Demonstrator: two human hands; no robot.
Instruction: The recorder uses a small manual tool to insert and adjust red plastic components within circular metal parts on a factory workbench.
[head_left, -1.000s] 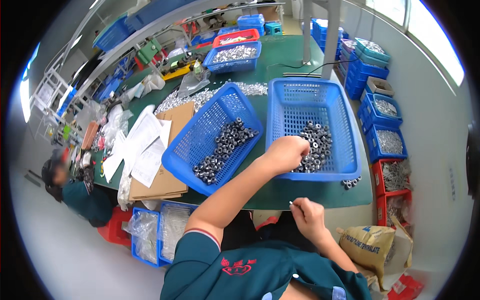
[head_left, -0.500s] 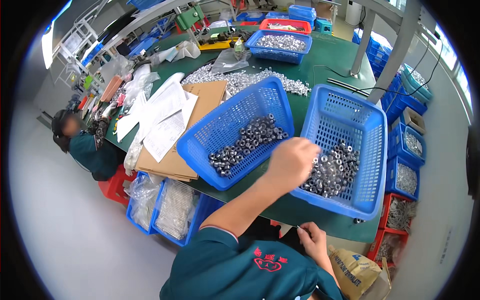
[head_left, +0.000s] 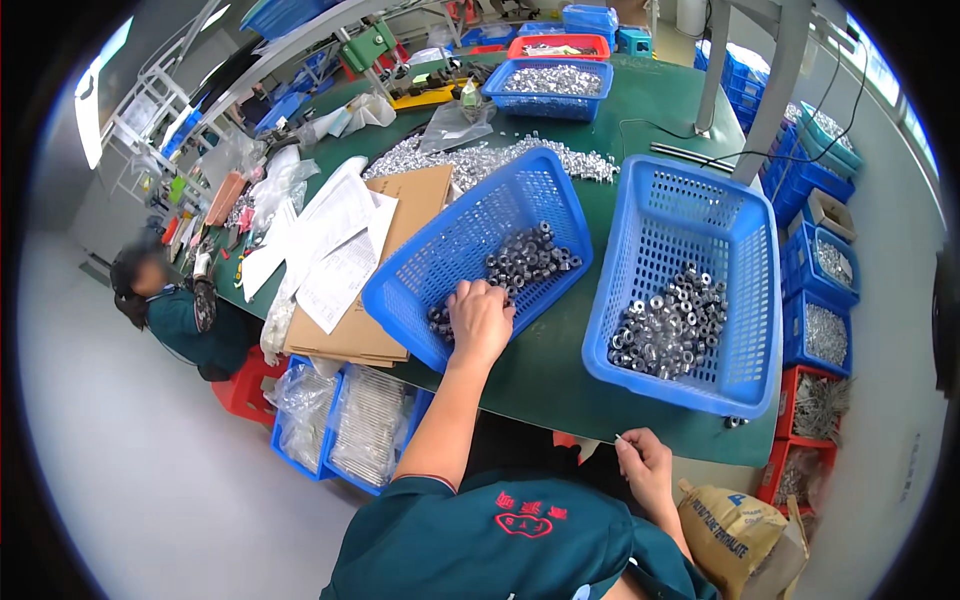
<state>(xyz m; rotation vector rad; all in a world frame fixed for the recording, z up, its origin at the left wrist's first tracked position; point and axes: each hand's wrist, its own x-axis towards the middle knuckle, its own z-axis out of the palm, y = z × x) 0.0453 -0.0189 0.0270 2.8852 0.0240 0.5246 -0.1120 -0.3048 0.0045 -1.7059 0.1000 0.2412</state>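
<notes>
The left hand (head_left: pixel 481 318) is down inside the left blue basket (head_left: pixel 420 272), right on the dark, shiny rings (head_left: pixel 530 252). Its fingers are bent down over them. The tips are hidden, so I cannot tell if it has a ring or is just touching. Most of the rings in that basket lie from the left hand toward 1 and 2 o'clock, and a few peek out at 9 o'clock. The basket sits on a slant, its long way running from 8 o'clock up to 2 o'clock.

The right hand (head_left: pixel 645 462) is well apart from the left one, at about 4 o'clock from it, just past the near edge of the green counter (head_left: pixel 545 395). Its thumb and finger pinch a small pale thing (head_left: pixel 620 437), too tiny to name. The left blue basket is at 10 or 11 o'clock from this hand, so the left hand is much nearer to it.

The right blue basket (head_left: pixel 748 300) stands almost straight, its long way from 6 to 12 o'clock. Its ring pile (head_left: pixel 670 325) is at 3 o'clock from the left hand and near 12 from the right.
</notes>
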